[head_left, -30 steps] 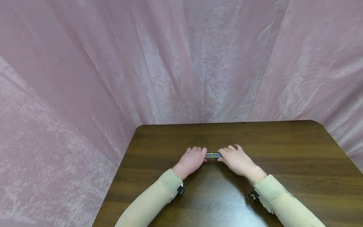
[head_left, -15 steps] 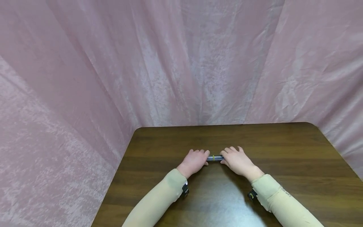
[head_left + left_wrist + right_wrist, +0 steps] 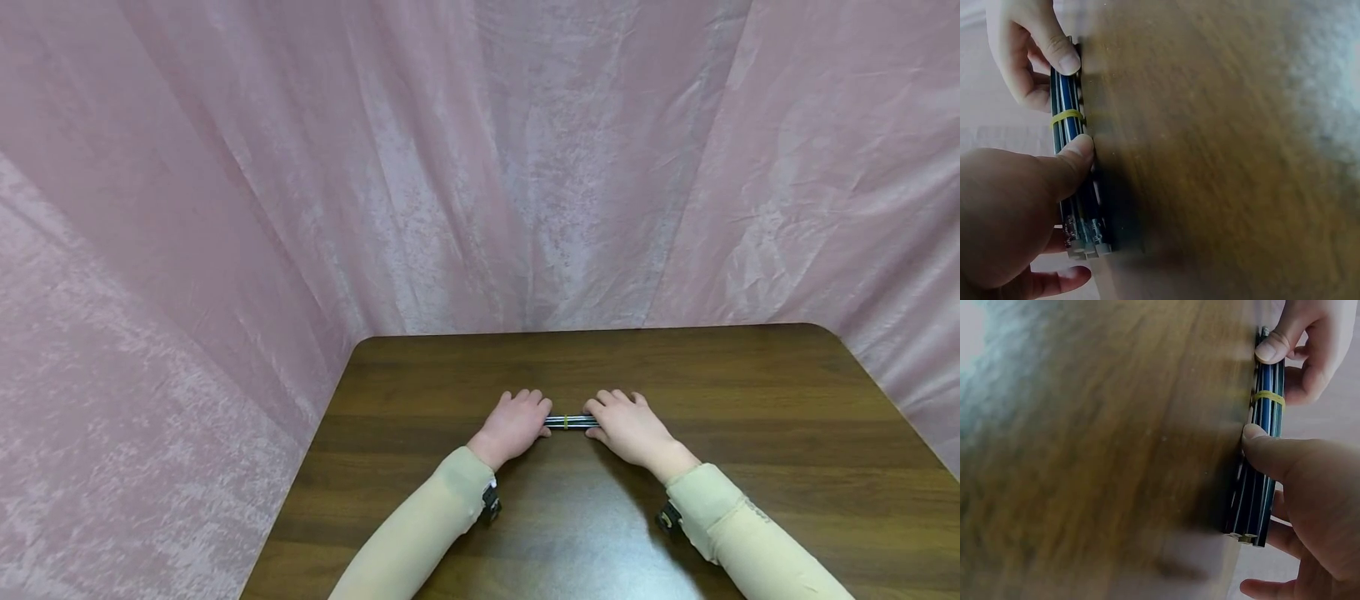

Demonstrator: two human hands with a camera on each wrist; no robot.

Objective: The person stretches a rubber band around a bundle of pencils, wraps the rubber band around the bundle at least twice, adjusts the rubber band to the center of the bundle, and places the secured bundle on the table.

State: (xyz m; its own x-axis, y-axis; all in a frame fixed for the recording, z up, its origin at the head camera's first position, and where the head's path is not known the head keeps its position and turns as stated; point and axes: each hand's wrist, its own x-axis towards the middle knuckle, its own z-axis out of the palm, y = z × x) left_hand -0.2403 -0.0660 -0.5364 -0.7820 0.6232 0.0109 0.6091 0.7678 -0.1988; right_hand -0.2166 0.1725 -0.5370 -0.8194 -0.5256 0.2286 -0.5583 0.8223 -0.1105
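A bundle of dark pencils (image 3: 573,422) lies crosswise between the two hands, low over the wooden table. Around its middle runs a yellow rubber band (image 3: 1066,117). My left hand (image 3: 513,425) holds the left part, with its thumb (image 3: 1079,149) along the near side; eraser ends (image 3: 1088,247) stick out beyond it. The right part is gripped by my right hand (image 3: 628,427), its thumb (image 3: 1257,440) pressing the near side. Flat pencil ends (image 3: 1246,538) show past that hand. The fingers behind the bundle are partly hidden.
The brown wooden table (image 3: 712,367) has rounded far corners. Pink velvety curtains (image 3: 480,167) hang behind it and on the left side. Small black cameras (image 3: 491,502) are strapped at both wrists, below pale green cuffs.
Both hands keep their hold on the pencil bundle, which has come slightly lower and nearer the person. The head view has shifted a little.
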